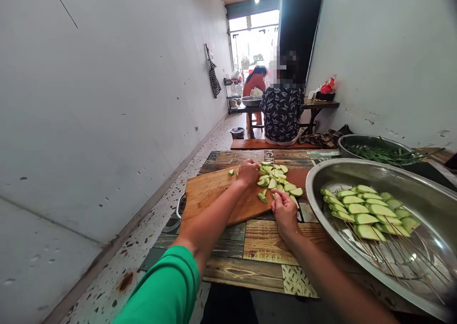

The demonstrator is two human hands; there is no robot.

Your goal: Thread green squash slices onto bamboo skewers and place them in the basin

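My left hand (pixel 249 171) is over the far part of the wooden cutting board (pixel 207 195), its fingers curled together beside a pile of pale green vegetable slices with green skin (pixel 272 174). What those fingers hold, if anything, is hidden. At the near edge of the pile, my right hand (pixel 285 212) pinches a thin skewer (pixel 274 171) that seems to point away over the slices. To the right, a large oval steel tray (pixel 312 210) holds several finished skewers of overlapping slices (pixel 364 210), their bare sticks towards me.
Behind the tray stands a steel bowl (pixel 342 145) of green leafy stalks (pixel 378 152). The patterned wooden table (pixel 264 238) lies beneath everything. Farther off, a person in a dark leaf-print shirt (pixel 282 112) sits on a red-brown bench (pixel 246 144), with another person beyond. A white wall (pixel 124 100) runs along the left.
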